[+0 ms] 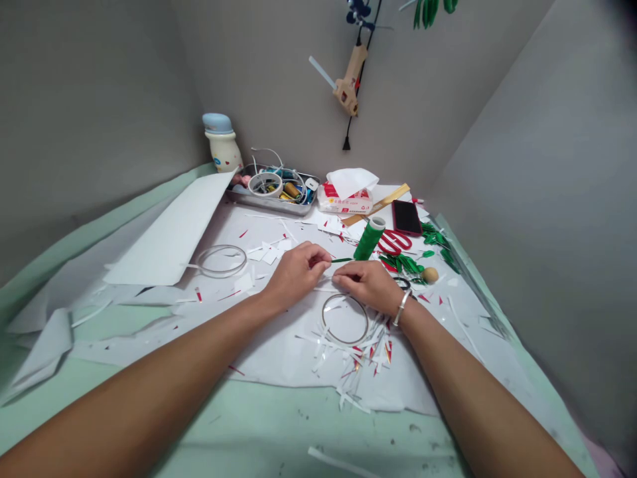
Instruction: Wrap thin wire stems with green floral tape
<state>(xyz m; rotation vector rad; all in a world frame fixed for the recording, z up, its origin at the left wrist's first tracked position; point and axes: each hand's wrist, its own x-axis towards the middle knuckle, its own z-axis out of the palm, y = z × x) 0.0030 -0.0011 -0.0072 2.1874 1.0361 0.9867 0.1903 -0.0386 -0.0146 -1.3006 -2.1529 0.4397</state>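
There are two bare hands, one left hand point(296, 274) and one right hand point(361, 285), with a single thin green stem point(342, 260) between them. On the pale green desk point(279, 425) lie two round wire hoops point(343, 343), one left of the hands and one just nearer them. To the far right are one spool of green thread point(369, 239), one pair of red-handled scissors point(395, 242), one black smartphone point(407, 218) and one small wooden ball point(430, 275). Farther back sit one steel tray point(263, 204), one pack of tissues point(343, 196) and one white bottle with a pale blue lid point(222, 143). One beige hot glue gun point(350, 79) hangs on the grey wall point(279, 79).
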